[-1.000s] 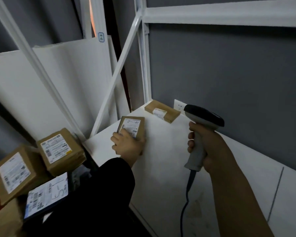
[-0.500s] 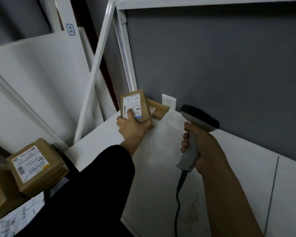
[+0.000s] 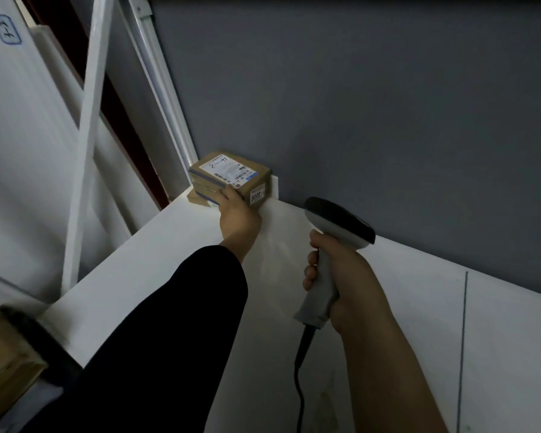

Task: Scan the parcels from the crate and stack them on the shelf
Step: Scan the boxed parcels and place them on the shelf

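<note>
Head view, far left corner of the shelf (image 3: 156,270). The upper parcel (image 3: 231,173), a flat brown carton, lies label up on a lower parcel (image 3: 200,199), of which only the near edge shows. Both sit close to the grey wall (image 3: 388,104) and just beside the white upright (image 3: 166,98) of the rack. The long axis of the upper parcel runs roughly parallel to the foot of the wall. Its right end face carries a small white sticker and points toward a white wall plate (image 3: 274,185) just behind it.

The left hand (image 3: 239,214), reaching from a black sleeve (image 3: 169,339), has its grip clamped on the near long side of the upper parcel, with the fingers (image 3: 228,195) curled over the edge.

The right hand (image 3: 347,285) has its grip wrapped round the handle of a grey barcode scanner (image 3: 331,242). The scanner is held upright above the shelf, near the stack, with its dark head uppermost and its cable (image 3: 300,370) hanging from the handle base.

A white diagonal brace (image 3: 88,135) crosses at left. A blurred brown carton (image 3: 3,354) sits at lower left, below the shelf edge.
</note>
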